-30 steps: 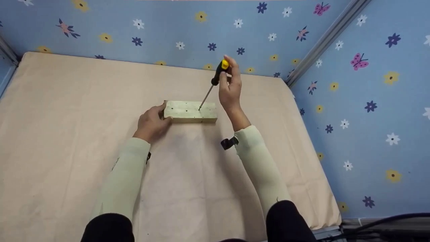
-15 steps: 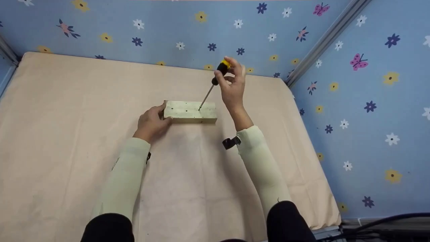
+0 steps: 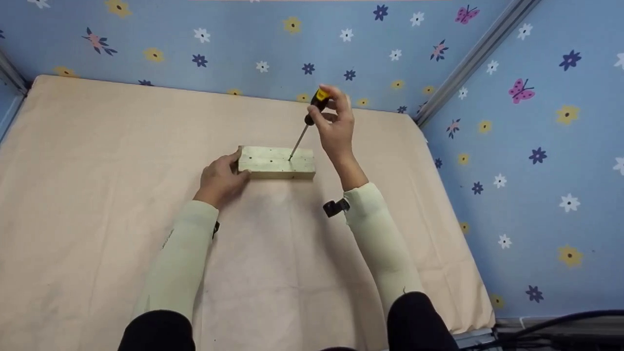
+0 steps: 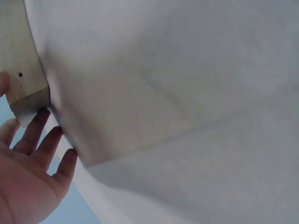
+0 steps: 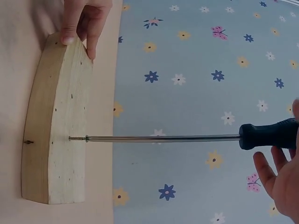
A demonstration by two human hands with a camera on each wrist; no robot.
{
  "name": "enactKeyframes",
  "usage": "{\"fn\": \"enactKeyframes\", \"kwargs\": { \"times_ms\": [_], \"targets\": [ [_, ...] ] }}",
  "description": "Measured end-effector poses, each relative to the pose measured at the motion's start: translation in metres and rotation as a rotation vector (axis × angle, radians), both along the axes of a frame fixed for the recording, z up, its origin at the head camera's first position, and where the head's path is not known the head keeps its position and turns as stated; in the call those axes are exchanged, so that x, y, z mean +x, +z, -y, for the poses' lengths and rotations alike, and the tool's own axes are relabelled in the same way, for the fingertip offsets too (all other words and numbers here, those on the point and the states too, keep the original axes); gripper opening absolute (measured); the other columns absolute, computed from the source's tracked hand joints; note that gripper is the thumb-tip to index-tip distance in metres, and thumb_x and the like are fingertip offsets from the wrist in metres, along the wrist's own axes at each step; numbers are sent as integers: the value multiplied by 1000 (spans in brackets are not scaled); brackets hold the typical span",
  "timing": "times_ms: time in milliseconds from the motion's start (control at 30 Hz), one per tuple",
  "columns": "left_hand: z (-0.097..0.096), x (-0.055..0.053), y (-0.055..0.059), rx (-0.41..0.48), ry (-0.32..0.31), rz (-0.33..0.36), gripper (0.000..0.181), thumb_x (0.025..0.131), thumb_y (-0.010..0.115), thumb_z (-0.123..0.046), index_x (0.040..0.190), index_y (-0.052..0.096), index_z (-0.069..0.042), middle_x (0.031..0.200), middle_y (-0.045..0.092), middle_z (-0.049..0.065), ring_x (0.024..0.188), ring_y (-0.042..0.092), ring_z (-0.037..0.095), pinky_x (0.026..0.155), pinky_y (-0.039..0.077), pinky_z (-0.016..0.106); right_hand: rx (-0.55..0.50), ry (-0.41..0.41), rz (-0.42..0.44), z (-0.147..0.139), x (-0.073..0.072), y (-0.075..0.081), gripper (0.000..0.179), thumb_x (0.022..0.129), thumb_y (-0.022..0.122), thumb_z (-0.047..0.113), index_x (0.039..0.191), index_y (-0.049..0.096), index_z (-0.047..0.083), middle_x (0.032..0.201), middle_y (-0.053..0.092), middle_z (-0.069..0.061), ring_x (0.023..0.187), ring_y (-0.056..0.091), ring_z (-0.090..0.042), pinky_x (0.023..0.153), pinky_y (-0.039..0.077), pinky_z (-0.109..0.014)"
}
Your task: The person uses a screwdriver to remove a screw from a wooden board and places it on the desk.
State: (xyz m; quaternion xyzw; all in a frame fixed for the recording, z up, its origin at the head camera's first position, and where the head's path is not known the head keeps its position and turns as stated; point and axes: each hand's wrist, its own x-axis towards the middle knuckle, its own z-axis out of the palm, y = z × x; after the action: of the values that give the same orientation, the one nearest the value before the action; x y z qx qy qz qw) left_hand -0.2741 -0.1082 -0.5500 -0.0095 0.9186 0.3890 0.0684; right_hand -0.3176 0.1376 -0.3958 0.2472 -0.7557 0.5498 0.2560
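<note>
The screw (image 5: 78, 138) stands in the upper face of the block (image 3: 277, 164), nearer the end away from the left hand (image 3: 223, 178). In the right wrist view a stretch of its thread shows above the wood, so I judge that it is only part way in. How deep its point sits is hidden. The screwdriver (image 3: 309, 120) meets the head and leans with its handle (image 5: 267, 134) up and to the right.

The right hand (image 3: 338, 131) has that handle pinched, thumb on one side and bent fingers on the other, with little opening between them. Over the last second its thumb has come round the near side and the yellow part of the handle has swung a little left. That reads as a regrip or part of a turn. The block has stayed put, and the screw shows no clear change in height, so the gain, if any, is small.

The left hand grips the block's left end, thumb at the near edge and fingers round the far corner. The block lies flat on the bench (image 3: 122, 170), short of the flowered wall (image 3: 234, 34).
</note>
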Motion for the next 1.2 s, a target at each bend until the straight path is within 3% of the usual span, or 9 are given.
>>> {"fn": "enactKeyframes", "kwargs": {
  "times_ms": [233, 467, 567, 667, 767, 933, 1000, 1200],
  "targets": [
    [0, 0, 1, 2, 3, 9, 70, 91, 59, -41, 152, 29, -23, 153, 40, 8, 141, 37, 32, 115, 30, 49, -6, 59, 32, 0, 1, 0, 35, 95, 56, 3, 129, 51, 1, 117, 54, -17, 91, 64, -20, 72, 58, -39],
    [0, 0, 1, -1, -3, 24, 71, 91, 59, -42, 153, 27, -26, 155, 37, 5, 142, 35, 31, 115, 30, 49, -41, 38, -19, -1, -1, -4, 41, 87, 70, 9, 124, 52, -1, 112, 49, -17, 84, 61, -15, 69, 59, -33],
    [-1, 0, -1, 6, 4, 30, 71, 91, 59, -42, 152, 28, -27, 155, 37, 4, 142, 34, 31, 115, 29, 49, -33, 43, 1, -2, -1, -4, 38, 93, 62, 6, 127, 48, -1, 115, 54, -20, 89, 63, -23, 72, 57, -33],
    [-2, 0, -2, 10, 5, 30, 70, 91, 59, -43, 152, 28, -27, 155, 37, 4, 143, 34, 30, 116, 29, 49, -31, 60, 41, -2, 0, -3, 35, 98, 48, 1, 133, 41, -1, 127, 55, -23, 105, 61, -27, 83, 54, -32],
    [-3, 0, -2, 13, 3, 21, 70, 91, 59, -43, 152, 28, -26, 155, 37, 5, 142, 34, 31, 116, 28, 49, -38, 60, 66, -2, 0, -1, 34, 99, 42, 0, 133, 40, 1, 134, 50, -20, 109, 58, -25, 86, 51, -30],
    [-3, 1, 0, 13, 3, 13, 71, 91, 58, -43, 152, 28, -24, 155, 37, 5, 143, 34, 31, 116, 28, 49, 40, -49, 7, -2, -1, 0, 35, 95, 59, 12, 128, 49, 5, 118, 47, -16, 90, 57, -18, 74, 52, -28],
    [-3, 1, 0, 12, 1, 9, 71, 91, 58, -43, 152, 28, -24, 155, 37, 5, 143, 34, 30, 116, 28, 48, 71, -84, -19, -3, -2, 0, 33, 95, 60, 12, 127, 52, 6, 114, 50, -15, 90, 59, -19, 75, 52, -28],
    [-1, 1, -2, 20, 5, -9, 70, 91, 58, -43, 152, 28, -25, 153, 39, 6, 141, 37, 31, 115, 30, 48, 96, -37, 2, -4, -2, 1, 30, 99, 50, 9, 129, 50, 4, 116, 55, -16, 97, 61, -22, 76, 51, -29]
  ]
}}
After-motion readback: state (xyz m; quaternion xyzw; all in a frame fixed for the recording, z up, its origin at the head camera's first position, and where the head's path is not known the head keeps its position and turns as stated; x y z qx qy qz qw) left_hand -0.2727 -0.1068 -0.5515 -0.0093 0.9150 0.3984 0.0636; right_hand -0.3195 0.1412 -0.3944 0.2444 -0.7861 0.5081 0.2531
